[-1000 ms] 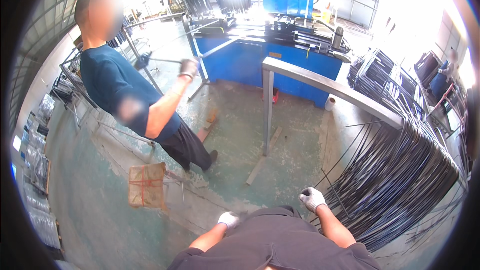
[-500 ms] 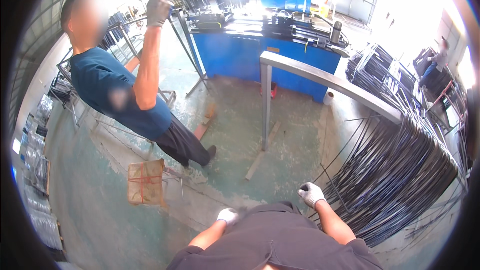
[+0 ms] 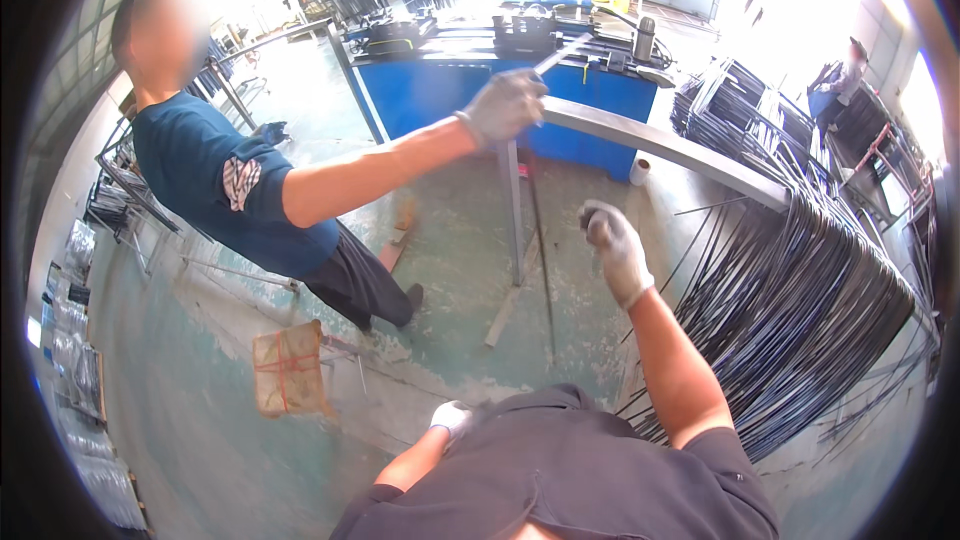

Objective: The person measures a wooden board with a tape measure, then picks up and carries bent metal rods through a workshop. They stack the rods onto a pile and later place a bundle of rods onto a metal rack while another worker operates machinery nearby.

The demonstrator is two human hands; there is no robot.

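Note:
My right hand, in a grey-white glove, is raised in front of the steel rack, its fingers curled in and nothing visible in them. Beside my waist is my gloved left hand; its fingers are largely hidden. A co-worker's gloved hand reaches across at the left end of the square-tube rack. From that hand a thin dark bent rod hangs down, apart from my right hand. Many long dark rods hang over the rack's right part, near my right forearm.
The co-worker stands at the left. Behind the rack is a blue machine bench. A tied carton sits low on the left. More rod bundles and another person are at the far right.
My right hand has risen and moved forward from beside the hanging rods. The co-worker's arm has swung right, bringing a thin rod to the rack's left end. My left hand has hardly moved.

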